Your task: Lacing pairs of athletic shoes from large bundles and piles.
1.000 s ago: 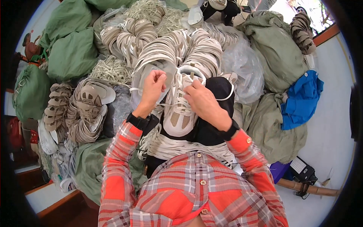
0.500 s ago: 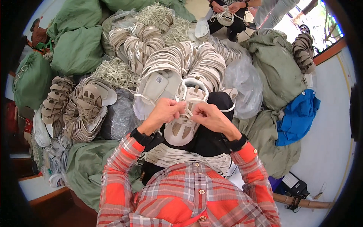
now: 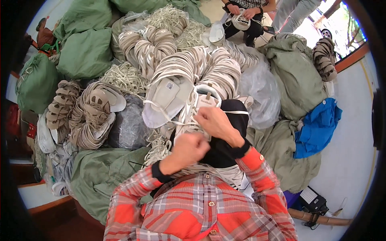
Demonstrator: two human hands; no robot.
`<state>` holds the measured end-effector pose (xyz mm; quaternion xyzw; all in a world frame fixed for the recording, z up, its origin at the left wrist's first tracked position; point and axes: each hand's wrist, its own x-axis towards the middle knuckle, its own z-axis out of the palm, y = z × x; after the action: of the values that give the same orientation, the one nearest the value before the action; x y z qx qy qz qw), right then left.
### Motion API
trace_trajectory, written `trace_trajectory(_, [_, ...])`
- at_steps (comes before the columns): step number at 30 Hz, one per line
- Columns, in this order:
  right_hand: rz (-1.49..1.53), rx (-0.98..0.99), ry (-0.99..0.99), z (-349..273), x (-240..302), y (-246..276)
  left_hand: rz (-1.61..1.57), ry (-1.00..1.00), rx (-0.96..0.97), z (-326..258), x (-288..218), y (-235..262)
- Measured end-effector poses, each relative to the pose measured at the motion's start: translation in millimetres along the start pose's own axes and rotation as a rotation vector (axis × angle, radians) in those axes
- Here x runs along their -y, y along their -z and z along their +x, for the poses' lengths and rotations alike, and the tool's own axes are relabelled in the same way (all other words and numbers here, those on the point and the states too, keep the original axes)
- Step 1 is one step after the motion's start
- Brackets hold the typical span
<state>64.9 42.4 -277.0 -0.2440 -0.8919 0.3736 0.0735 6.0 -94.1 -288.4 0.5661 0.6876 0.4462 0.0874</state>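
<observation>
A white and beige shoe upper (image 3: 192, 105) lies toe toward me over my lap, its tongue at the far end. My right hand (image 3: 219, 125) is over its lacing area, fingers curled in a pinch at a white shoelace (image 3: 177, 122). Nearer my body, my left hand (image 3: 185, 152) is closed in a blurred fist at the toe end; what it holds is hidden. Just beyond the upper, a large stack of matching uppers (image 3: 171, 94) fans out. A bundle of white laces (image 3: 225, 172) lies across my lap.
Brown uppers (image 3: 90, 116) are stacked at left, below green sacks (image 3: 82, 52). Loose laces (image 3: 124, 78) lie in heaps. Clear plastic (image 3: 259, 94), an olive sack (image 3: 293, 76) and blue cloth (image 3: 317, 128) are at right. A seated person (image 3: 243, 18) handles another upper at the back.
My left hand has moved from the upper's lacing toward my body and closed into a fist. My right hand has shifted slightly left over the upper, covering more of it.
</observation>
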Motion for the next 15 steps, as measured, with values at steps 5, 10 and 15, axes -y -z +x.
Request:
trace_trajectory(5, [0.217, 0.277, 0.568, -57, 42, 33, -0.268, 0.615, 0.157, 42, 47, 38])
trace_trajectory(10, [0.245, 0.41, 0.687, -78, 50, 36, -0.099, 0.383, 0.308, 52, 61, 34])
trace_trajectory(15, [0.702, 0.28, -0.356, -56, 8, 30, 0.012, 0.011, 0.29, 16, -21, 57])
